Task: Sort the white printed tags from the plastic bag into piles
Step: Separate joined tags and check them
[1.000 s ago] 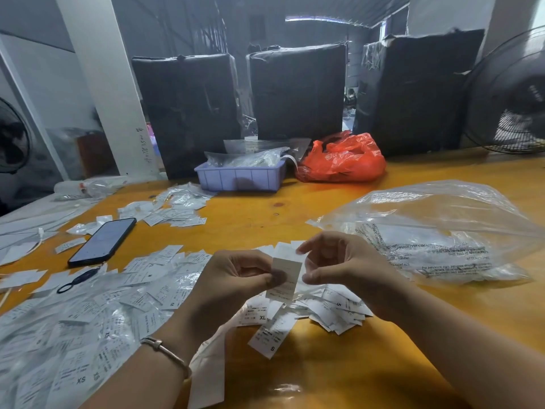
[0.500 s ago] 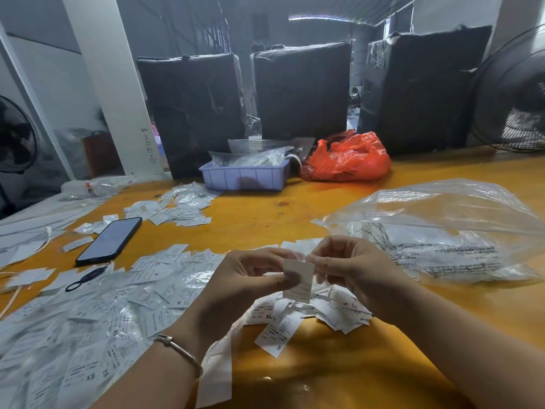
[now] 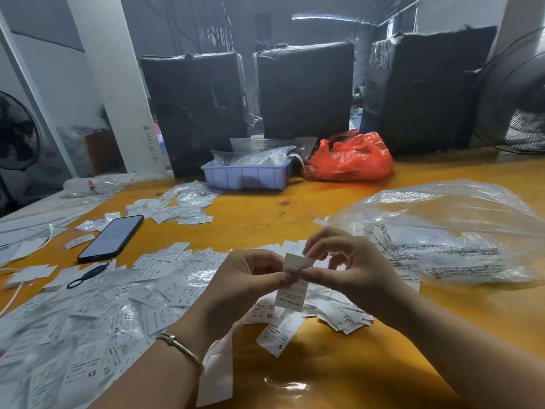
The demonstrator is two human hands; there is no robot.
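The white tag (image 3: 292, 283) now hangs lower than a moment ago, its "MADE IN CHINA" end showing, above the small pile (image 3: 339, 314) on the table (image 3: 324, 373). The left hand (image 3: 250, 281) and right hand (image 3: 351, 267) both pinch its upper part, fingers curled, beside the plastic bag (image 3: 442, 231).

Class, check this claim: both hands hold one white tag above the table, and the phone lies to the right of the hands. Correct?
Not quite. In the head view the phone lies to the left of the hands. The left hand and right hand do hold one white tag above the table.
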